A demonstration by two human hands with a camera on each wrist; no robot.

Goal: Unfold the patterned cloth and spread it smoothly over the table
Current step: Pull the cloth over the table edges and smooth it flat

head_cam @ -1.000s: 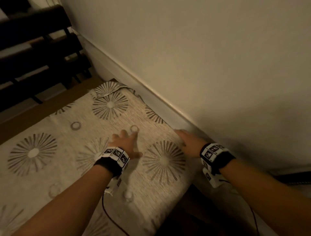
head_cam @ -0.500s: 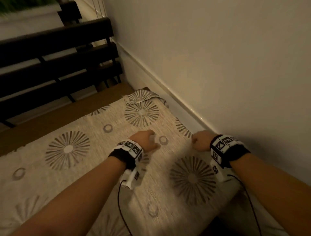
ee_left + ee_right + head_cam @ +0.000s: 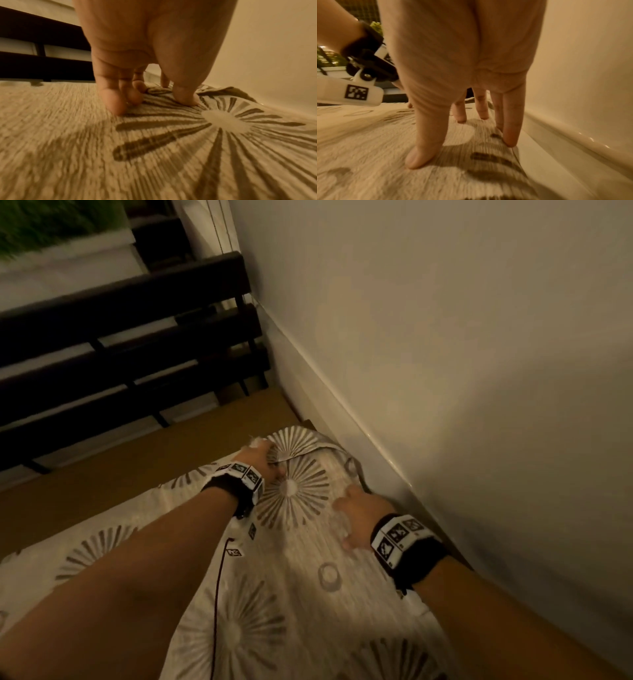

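Left hand point(image 3: 262, 458): moved from mid-cloth to the far turned-over corner point(image 3: 301, 441) of the patterned cloth point(image 3: 308, 577), now pinching it. Right hand point(image 3: 359, 515): formerly fisted, now fingers spread flat on the wall-side edge, farther along.

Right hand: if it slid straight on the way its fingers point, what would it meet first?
Probably the rumpled fold of the patterned cloth at the far corner; the right hand points along the wall, not into it.
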